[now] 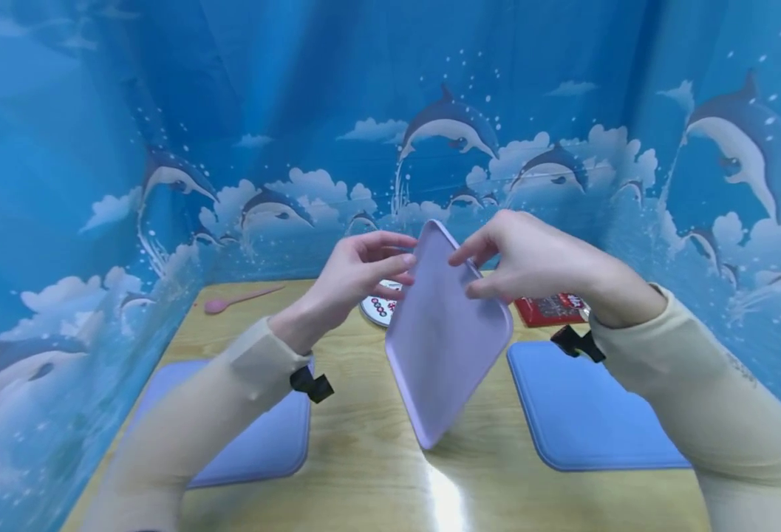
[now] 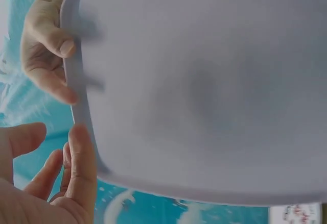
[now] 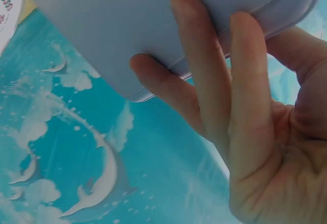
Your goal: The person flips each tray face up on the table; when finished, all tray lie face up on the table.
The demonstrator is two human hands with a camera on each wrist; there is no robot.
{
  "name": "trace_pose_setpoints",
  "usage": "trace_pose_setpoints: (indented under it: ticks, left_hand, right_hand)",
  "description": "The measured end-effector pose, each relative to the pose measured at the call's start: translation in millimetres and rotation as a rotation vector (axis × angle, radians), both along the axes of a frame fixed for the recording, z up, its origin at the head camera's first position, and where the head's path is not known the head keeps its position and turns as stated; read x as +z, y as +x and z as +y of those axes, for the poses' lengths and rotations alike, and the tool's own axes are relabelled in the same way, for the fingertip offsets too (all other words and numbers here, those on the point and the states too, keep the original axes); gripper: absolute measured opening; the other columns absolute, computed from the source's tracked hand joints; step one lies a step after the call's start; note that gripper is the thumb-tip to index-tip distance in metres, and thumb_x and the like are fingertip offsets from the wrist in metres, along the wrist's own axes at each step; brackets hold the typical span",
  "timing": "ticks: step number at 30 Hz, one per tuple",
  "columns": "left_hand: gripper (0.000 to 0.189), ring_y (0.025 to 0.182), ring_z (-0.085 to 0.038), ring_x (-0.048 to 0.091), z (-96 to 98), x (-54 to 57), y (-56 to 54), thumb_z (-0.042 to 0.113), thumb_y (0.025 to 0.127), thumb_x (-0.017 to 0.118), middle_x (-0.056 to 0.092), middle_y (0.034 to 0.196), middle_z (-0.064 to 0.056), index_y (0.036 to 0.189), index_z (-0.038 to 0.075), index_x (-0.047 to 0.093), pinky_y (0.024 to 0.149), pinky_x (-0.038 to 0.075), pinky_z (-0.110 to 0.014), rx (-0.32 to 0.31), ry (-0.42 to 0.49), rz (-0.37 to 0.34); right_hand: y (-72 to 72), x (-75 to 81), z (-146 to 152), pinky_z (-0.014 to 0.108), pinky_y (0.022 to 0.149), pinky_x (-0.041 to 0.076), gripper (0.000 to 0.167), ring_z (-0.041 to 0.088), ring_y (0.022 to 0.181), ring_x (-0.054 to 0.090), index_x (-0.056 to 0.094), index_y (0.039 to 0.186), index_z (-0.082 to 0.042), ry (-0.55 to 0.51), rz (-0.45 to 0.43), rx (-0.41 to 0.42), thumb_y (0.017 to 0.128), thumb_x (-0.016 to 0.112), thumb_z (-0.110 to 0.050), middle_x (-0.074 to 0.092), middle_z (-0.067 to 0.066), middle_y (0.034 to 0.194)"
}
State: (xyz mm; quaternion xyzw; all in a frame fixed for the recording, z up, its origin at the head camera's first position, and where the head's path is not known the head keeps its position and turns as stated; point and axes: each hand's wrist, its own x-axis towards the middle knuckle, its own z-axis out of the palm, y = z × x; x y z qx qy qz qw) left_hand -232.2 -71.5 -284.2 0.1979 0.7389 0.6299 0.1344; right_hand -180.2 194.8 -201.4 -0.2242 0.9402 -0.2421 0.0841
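Note:
A pale purple, shallow rectangular tray with a raised rim is held up on edge over the middle of the table, one corner pointing down. My right hand pinches its upper right edge; in the right wrist view several fingers press against one face and the thumb goes behind the rim. On the other side, my left hand has its fingers loosely spread, fingertips right at the tray's rim. The left wrist view shows its thumb standing apart from the tray.
A lavender tray lies at the left and a blue tray at the right of the wooden table. Farther back are a pink spoon, a partly hidden white round item with red prints and a red packet. A dolphin-print curtain surrounds the table.

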Motion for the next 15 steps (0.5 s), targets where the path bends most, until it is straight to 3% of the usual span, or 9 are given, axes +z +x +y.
trace_pose_setpoints:
  ticks: [7, 12, 15]
  left_hand:
    - [0.046, 0.116, -0.023, 0.081, -29.0, -32.9, -0.5, 0.022, 0.108, 0.077, 0.070, 0.153, -0.025, 0.152, 0.012, 0.067, 0.101, 0.071, -0.050, -0.057, -0.035, -0.136]
    - [0.052, 0.128, -0.029, 0.076, -52.7, -55.9, 3.6, 0.016, 0.108, 0.076, 0.070, 0.153, -0.021, 0.157, 0.009, 0.063, 0.108, 0.068, -0.053, -0.048, -0.066, -0.212]
    - [0.053, 0.138, -0.032, 0.072, -66.7, -73.3, 4.9, 0.015, 0.109, 0.075, 0.066, 0.158, -0.022, 0.159, 0.007, 0.060, 0.111, 0.066, -0.054, -0.027, -0.086, -0.242]
  right_hand:
    - [-9.8, -17.2, 27, 0.041, 0.086, 0.073, 0.041, 0.031, 0.123, 0.081, 0.080, 0.140, -0.016, -0.086, -0.035, -0.073, 0.099, 0.085, -0.017, 0.080, 0.014, 0.142]
    - [-8.6, -26.4, 49, 0.037, 0.059, 0.062, 0.044, 0.022, 0.089, 0.084, 0.077, 0.146, -0.015, -0.177, -0.068, -0.143, 0.102, 0.083, -0.018, 0.075, 0.021, 0.148]
    - [-8.7, -32.3, 61, 0.034, 0.054, 0.055, 0.046, 0.016, 0.078, 0.078, 0.075, 0.148, -0.014, -0.210, -0.061, -0.162, 0.103, 0.082, -0.018, 0.072, 0.021, 0.153]
